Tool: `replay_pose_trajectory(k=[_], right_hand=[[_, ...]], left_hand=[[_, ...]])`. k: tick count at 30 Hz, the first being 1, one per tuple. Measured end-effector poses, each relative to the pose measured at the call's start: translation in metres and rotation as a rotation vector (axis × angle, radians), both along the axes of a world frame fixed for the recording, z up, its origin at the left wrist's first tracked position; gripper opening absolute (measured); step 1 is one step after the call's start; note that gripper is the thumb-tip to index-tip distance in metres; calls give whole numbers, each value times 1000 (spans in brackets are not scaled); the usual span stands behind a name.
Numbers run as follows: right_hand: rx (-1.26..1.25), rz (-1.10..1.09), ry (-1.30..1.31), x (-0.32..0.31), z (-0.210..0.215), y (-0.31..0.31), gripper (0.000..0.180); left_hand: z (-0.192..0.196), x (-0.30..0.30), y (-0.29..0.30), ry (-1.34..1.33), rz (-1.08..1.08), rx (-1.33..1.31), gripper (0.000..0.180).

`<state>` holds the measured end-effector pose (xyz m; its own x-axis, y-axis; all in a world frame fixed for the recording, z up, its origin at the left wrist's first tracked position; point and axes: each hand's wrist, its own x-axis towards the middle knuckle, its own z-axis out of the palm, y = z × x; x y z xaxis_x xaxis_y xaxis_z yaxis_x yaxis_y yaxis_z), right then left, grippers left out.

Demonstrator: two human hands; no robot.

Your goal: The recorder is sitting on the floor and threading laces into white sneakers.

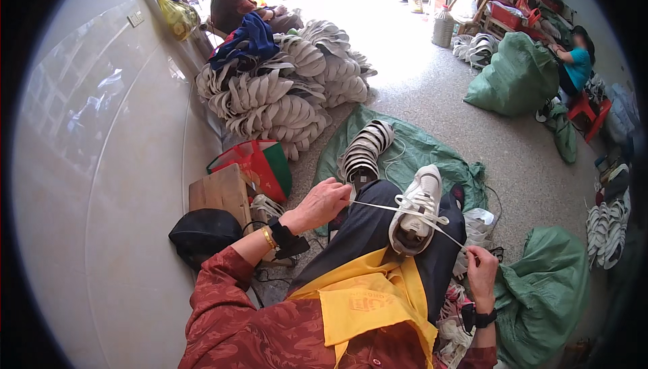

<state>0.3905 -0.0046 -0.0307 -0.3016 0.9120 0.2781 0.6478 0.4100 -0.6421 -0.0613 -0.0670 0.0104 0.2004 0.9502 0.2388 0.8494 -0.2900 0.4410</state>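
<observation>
A white and grey sneaker rests across my thighs with its toe pointing away. White shoelace is threaded up its front, with loops lying over the upper. My left hand is closed on one lace end, drawn out level to the left. On the other side my right hand pinches the opposite end, stretched down to the right. Both lace ends look taut. Just beyond my knees, a curved row of nested shoe uppers lies on a green woven sheet.
A large heap of shoe uppers stands at the far left, near a seated person. Left of my knees are a red and green bag and a wooden stool. Green sacks stand right; another person sits there.
</observation>
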Motion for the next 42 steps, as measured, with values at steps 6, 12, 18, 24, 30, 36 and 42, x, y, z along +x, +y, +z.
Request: replay_pose_trajectory(k=[6,12,18,24,30,36,42], right_hand=[[10,0,-3,6,-8,-2,13],[-8,-12,-5,4,-8,-5,12],[-87,-23,45,3,-12,-6,13],[-115,-25,58,5,-11,-7,13],[-24,-12,60,10,-23,-5,12],[-23,-3,35,12,-22,-1,12],[8,20,-7,15,-19,11,12]], left_hand=[[-6,-1,-8,-12,5,-4,11],[-5,-6,-13,7,21,-4,12],[4,-9,-13,3,20,-16,12],[0,-8,-12,25,30,-28,9],[2,-7,-11,50,32,-61,9],[-3,-6,-5,19,26,-40,7],[-6,-6,13,-23,57,5,8]])
